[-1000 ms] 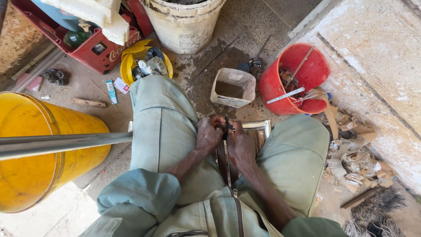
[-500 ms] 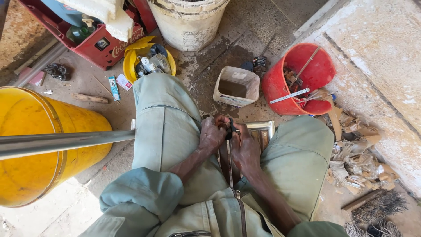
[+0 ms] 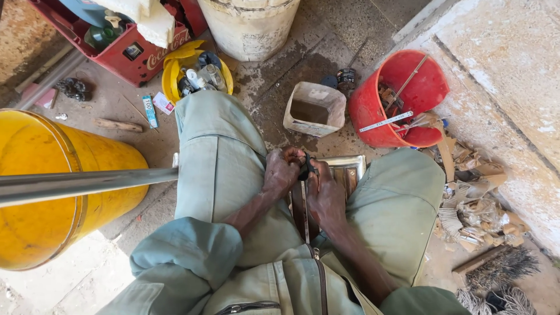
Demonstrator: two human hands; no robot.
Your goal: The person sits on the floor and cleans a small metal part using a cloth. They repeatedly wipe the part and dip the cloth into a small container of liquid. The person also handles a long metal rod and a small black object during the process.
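At nine o'clock I see the biggest thing, a round yellow plastic drum (image 3: 55, 192), with a long grey metal pipe (image 3: 87, 184) lying across its top and reaching toward my left knee. At twelve o'clock stands a dirty white plastic bucket (image 3: 249, 26); at ten to eleven a red plastic crate (image 3: 125, 49) and just beside it a yellow plastic bowl (image 3: 175, 67) full of small bottles. At one to two o'clock a red plastic bucket (image 3: 408, 99) holds scraps and a thin metal ruler (image 3: 386, 121); near it, at twelve thirty, sits a small squarish white tub (image 3: 315, 108). At four o'clock a dark bristle brush (image 3: 496, 268) lies on the concrete floor (image 3: 280, 76).

In the centre, between my knees, my left hand (image 3: 282, 174) and right hand (image 3: 324, 195) meet — both grips are narrow, fingers pinched onto a small black piece (image 3: 306, 168) at the top of a thin upright metal strip (image 3: 304, 204). What the piece is, I cannot tell. Just behind the hands lies a shiny rectangular metal tray (image 3: 344, 166).
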